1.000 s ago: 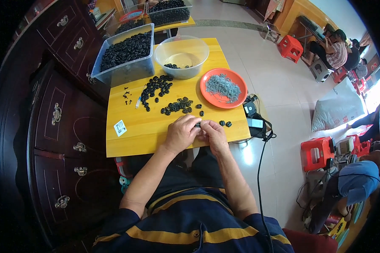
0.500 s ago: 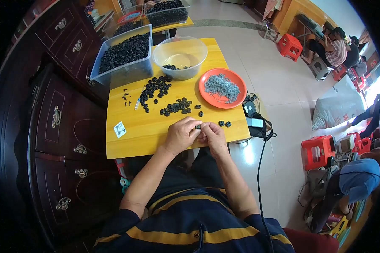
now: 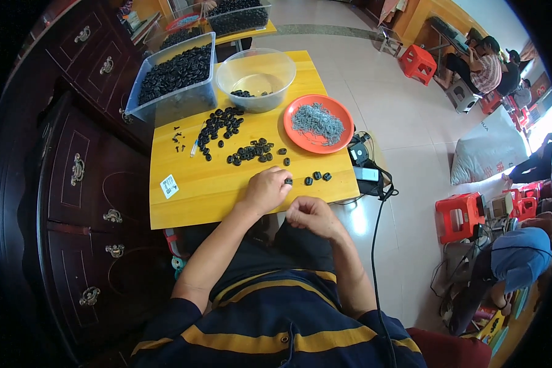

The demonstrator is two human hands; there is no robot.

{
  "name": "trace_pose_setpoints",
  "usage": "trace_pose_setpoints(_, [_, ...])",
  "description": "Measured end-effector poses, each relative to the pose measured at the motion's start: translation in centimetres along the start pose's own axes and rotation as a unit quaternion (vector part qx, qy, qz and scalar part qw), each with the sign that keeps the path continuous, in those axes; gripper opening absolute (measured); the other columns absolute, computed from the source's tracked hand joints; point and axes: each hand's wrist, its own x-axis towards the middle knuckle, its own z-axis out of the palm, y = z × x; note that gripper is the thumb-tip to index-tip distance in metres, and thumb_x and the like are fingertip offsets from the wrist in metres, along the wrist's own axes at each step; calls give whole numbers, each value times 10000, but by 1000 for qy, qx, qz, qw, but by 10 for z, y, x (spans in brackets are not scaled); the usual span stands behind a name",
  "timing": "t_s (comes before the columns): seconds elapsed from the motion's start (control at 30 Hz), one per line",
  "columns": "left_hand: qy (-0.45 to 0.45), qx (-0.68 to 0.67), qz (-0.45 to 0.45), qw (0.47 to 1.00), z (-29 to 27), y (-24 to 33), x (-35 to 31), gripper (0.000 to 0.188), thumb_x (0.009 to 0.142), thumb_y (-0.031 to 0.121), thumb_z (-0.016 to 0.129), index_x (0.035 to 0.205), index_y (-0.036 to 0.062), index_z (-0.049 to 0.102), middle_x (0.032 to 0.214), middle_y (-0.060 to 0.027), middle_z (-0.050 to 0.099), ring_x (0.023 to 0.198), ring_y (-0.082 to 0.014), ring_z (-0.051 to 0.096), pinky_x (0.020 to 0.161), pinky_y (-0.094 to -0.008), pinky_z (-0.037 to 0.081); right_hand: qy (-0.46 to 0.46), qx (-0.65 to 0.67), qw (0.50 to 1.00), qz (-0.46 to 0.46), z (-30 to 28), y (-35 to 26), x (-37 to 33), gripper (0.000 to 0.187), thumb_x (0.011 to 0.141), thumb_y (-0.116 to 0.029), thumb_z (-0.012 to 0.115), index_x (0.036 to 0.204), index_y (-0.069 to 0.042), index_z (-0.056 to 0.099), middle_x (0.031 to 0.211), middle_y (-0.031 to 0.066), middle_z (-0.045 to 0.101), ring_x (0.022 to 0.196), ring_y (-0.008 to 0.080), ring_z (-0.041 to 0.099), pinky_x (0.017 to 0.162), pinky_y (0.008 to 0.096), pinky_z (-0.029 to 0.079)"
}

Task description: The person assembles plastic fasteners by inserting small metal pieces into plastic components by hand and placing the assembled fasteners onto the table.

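My left hand [image 3: 267, 189] is over the front part of the yellow table, its fingers closed on a small black oval plastic piece [image 3: 289, 181] that shows at the fingertips. Just right of it and nearer to me, my right hand [image 3: 313, 216] is at the table's front edge with curled, pinched fingers; anything between them is hidden. Three similar black pieces [image 3: 317, 176], some with two holes visible, lie to the right of my left hand. Beyond the hands are a loose group of such pieces [image 3: 251, 151] and a larger scatter [image 3: 221, 127].
An orange-red plate [image 3: 291, 136] of fine grey metal bits stands at the right. Behind are a clear round tub [image 3: 283, 67] and a bin [image 3: 197, 93] full of black pieces. A black cable [image 3: 375, 264] hangs right of the table [image 3: 196, 208]; dark drawers [image 3: 73, 202] stand left.
My hands have parted: the right drew back toward me, while the left stayed over the table. A third black piece now lies beside the two at the right. The view shifted slightly.
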Motion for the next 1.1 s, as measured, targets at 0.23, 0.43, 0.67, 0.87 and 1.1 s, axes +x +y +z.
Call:
trace_pose_setpoints(0.23, [4, -39, 44, 998, 26, 19, 20, 243, 847, 58, 600, 1081, 26, 657, 1016, -179, 666, 955, -378, 636, 842, -452, 515, -182, -54, 982, -1, 3, 4, 3, 181, 953, -185, 654, 919, -7, 654, 814, -1, 643, 762, 84, 590, 719, 250, 500])
trace_pose_setpoints(0.43, [91, -28, 21, 995, 1, -8, -2, 245, 846, 80, 611, 1080, 38, 668, 973, -148, 667, 888, -341, 658, 779, -429, 539, -122, -11, 992, -15, 9, -5, 14, 183, 972, -187, 631, 919, -12, 636, 818, -12, 625, 755, 71, 574, 713, 240, 494])
trace_pose_setpoints(0.67, [102, 61, -66, 991, -29, -27, -8, 297, 849, 154, 648, 1136, 76, 652, 960, -128, 652, 855, -338, 653, 733, -441, 538, -9, 24, 997, -77, 24, 6, 51, 169, 974, -180, 620, 949, -13, 627, 788, -19, 605, 697, 56, 552, 641, 223, 469])
trace_pose_setpoints(0.87, [102, 111, -51, 987, -24, -37, -2, 280, 870, 205, 643, 1133, 108, 643, 945, -120, 641, 843, -344, 653, 708, -457, 538, 56, 28, 993, -99, 33, 15, 67, 180, 974, -190, 624, 947, -12, 620, 776, -22, 597, 682, 48, 525, 621, 215, 443])
trace_pose_setpoints(1.1, [114, 125, -32, 985, -22, -44, -4, 160, 890, 227, 633, 983, 97, 635, 910, -109, 636, 798, -358, 651, 680, -468, 537, 74, 104, 989, -79, 29, 14, 67, 192, 984, -211, 615, 953, -22, 615, 786, -6, 618, 690, 67, 560, 643, 216, 467])
